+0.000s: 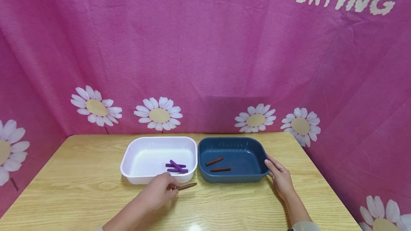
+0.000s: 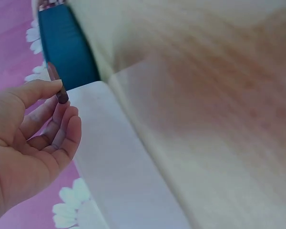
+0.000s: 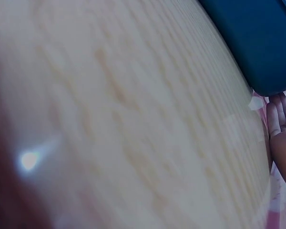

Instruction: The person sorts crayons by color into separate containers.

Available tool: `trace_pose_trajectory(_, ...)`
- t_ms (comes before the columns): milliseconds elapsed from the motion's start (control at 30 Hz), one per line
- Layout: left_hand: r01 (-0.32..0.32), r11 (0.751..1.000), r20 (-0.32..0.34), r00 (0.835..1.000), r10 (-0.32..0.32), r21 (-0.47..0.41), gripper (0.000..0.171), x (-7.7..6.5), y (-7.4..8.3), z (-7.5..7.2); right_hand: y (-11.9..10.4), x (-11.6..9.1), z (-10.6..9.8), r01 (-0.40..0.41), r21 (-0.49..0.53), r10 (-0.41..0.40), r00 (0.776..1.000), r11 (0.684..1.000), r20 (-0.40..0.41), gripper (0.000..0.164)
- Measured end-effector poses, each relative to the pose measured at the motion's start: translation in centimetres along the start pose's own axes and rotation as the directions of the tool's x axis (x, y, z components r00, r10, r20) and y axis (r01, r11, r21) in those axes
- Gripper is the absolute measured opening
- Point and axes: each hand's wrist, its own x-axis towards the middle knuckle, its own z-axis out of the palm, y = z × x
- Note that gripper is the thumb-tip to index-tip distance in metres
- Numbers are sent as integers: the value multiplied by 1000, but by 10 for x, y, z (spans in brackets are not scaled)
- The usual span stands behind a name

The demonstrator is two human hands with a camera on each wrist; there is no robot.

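Observation:
My left hand pinches a brown crayon between thumb and fingers, in front of the white tub. In the left wrist view that crayon sticks up from the fingertips, its end dark. Three purple crayons lie together at the right side inside the white tub. To the right, two brown crayons rest on the floor of the dark blue tub. My right hand holds the blue tub's right end at the rim; its fingers show against that tub in the right wrist view.
Both tubs stand side by side near the back of a light wooden table. A pink curtain with white daisies hangs right behind the table and along both sides.

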Motion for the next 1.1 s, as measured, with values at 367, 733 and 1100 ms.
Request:
trace_pose_trajectory(367, -20, 999, -76, 997, 23, 31, 5, 5, 4, -21, 0, 1, 1, 43, 20, -44, 999, 999, 22, 47)
trace_pose_trajectory(733, 40, 999, -89, 995, -41, -10, 4, 13, 5, -25, -1, 3, 2, 15, -10, -16, 1000, 1000, -11, 42)
trace_pose_trajectory(1100, 37, 996, -95, 994, -44, -76, 4, 33, 14, -15, -1, 1, 4, -15, -36, 15, 1000, 999, -23, 61)
